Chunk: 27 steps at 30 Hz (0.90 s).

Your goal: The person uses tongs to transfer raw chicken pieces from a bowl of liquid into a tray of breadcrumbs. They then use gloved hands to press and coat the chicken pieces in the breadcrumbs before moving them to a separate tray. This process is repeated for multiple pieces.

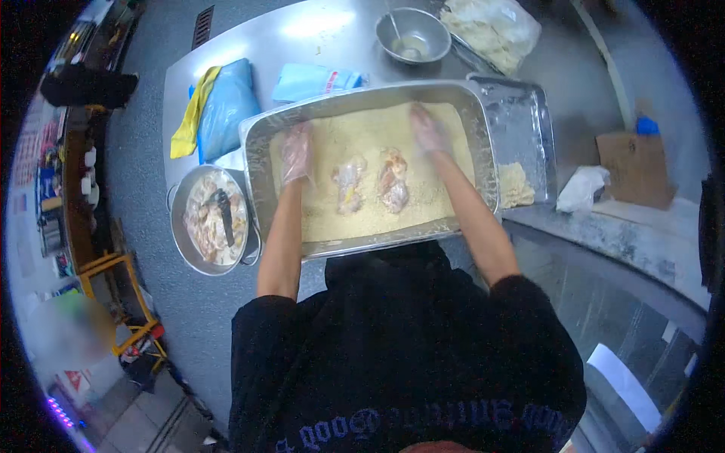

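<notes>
Before me stands a deep metal tray (pixel 371 248) with a bed of pale yellow breading flour (pixel 368 127) in it. Two raw chicken pieces (pixel 349 184) lie side by side on the flour, the right-hand chicken piece (pixel 393 184) partly dusted. My left hand (pixel 297 150), in a clear plastic glove, rests on the flour left of the meat, its fingertips hard to make out. My right hand (pixel 429 130), gloved too and blurred, touches the flour beyond and right of the meat. Neither hand appears to hold anything.
Left of the tray, a metal pot (pixel 209 269) holds chicken in white batter with black tongs (pixel 225 215). Behind are a blue bag (pixel 229 113), a yellow cloth (pixel 195 116), a blue packet (pixel 311 82) and a steel bowl (pixel 413 34). Another metal tray (pixel 524 130) adjoins at right.
</notes>
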Each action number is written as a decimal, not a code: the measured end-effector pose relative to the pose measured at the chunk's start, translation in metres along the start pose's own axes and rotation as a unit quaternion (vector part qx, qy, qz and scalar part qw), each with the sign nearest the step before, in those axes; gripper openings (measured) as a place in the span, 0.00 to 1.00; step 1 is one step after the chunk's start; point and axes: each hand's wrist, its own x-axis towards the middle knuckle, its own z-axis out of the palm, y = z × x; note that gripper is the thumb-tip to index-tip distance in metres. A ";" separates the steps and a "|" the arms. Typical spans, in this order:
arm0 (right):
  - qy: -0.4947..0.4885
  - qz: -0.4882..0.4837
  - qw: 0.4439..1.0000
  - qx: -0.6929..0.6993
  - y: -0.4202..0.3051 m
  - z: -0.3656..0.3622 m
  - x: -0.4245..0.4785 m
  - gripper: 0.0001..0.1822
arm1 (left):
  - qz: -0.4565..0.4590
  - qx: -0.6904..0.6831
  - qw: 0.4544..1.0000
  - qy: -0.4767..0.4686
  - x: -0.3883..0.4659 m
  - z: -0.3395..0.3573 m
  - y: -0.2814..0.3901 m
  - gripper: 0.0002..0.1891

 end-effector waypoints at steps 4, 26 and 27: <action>-0.109 -0.164 0.980 0.009 0.030 0.013 0.035 0.27 | -0.134 -0.193 0.961 -0.148 0.013 0.015 0.088 0.31; -0.214 -0.146 0.910 -0.325 0.075 -0.055 -0.047 0.40 | -0.057 0.103 0.944 -0.307 -0.092 -0.023 0.022 0.25; -0.286 -0.090 0.881 -0.365 0.067 -0.060 -0.072 0.38 | -0.049 0.142 0.921 -0.359 -0.108 -0.031 0.026 0.23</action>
